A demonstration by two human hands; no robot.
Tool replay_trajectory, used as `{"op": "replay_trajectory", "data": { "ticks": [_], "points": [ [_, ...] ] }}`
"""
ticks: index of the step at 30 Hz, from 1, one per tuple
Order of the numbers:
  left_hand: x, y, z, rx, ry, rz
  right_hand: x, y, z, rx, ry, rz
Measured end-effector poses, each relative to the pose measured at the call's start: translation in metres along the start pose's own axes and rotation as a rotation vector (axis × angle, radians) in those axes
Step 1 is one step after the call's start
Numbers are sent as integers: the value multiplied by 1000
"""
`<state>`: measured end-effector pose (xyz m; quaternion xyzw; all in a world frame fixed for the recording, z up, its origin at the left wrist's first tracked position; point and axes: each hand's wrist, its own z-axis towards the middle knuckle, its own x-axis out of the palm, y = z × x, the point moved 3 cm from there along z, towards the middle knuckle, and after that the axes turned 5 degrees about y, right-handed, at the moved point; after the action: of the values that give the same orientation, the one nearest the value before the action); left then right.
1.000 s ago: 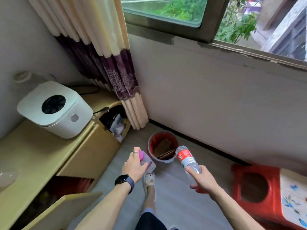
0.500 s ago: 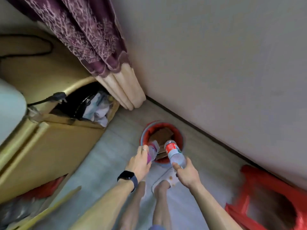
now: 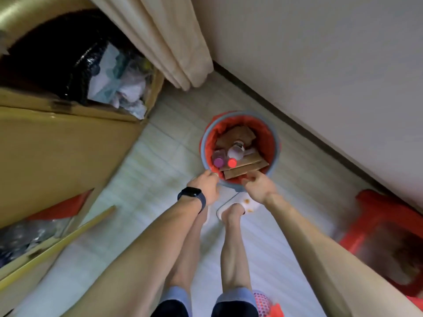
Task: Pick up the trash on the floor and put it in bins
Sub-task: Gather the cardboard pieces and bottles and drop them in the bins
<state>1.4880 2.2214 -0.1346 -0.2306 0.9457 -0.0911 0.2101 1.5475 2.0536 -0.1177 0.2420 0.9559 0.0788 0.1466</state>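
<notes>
Trash lies inside the round bin with a grey-blue rim (image 3: 276, 143) and a red plastic liner, which stands on the pale tiled floor (image 3: 142, 184). It consists of a clear plastic bottle with a purple cap (image 3: 218, 160), a clear plastic bottle with a red cap (image 3: 234, 156) just beside it, and flat pieces of brown cardboard (image 3: 243, 170) under and around them. Both caps point toward the near side of the bin.

The left hand (image 3: 207, 186), with a ring on one finger and a black watch (image 3: 191, 195) on the wrist, hangs at the near rim of the bin, on its left part. Its fingers are loosely bent and hold nothing. The right hand (image 3: 259, 187) is at the near rim too, on the right part, with the fingers relaxed and nothing between them. The picture is blurred there, so its fingertips perhaps touch the rim, but I cannot tell.

A foot in a white slipper (image 3: 249, 203) stands just before the bin. Left of the bin is a large brown cardboard box (image 3: 68, 145) with a black bag and crumpled paper inside. A beige curtain (image 3: 171, 42) hangs behind the bin to the left, and a red plastic stool (image 3: 375, 213) stands well apart to the right.
</notes>
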Motion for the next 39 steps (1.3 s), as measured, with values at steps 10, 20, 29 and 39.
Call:
{"op": "replay_trajectory", "data": {
  "ticks": [10, 20, 29, 39],
  "points": [
    [-84, -49, -133, 98, -39, 112, -47, 7, -189, -95, -134, 128],
    [-132, -189, -352, 524, -157, 306, -51, -23, -454, -269, -677, 400],
    [-29, -312, -468, 1011, -175, 710, 71, -165, -565, -74, -1092, 724],
    [249, -288, -569, 1217, 120, 893, 340, -338, -690, 257, -1336, 1005]
  ]
}}
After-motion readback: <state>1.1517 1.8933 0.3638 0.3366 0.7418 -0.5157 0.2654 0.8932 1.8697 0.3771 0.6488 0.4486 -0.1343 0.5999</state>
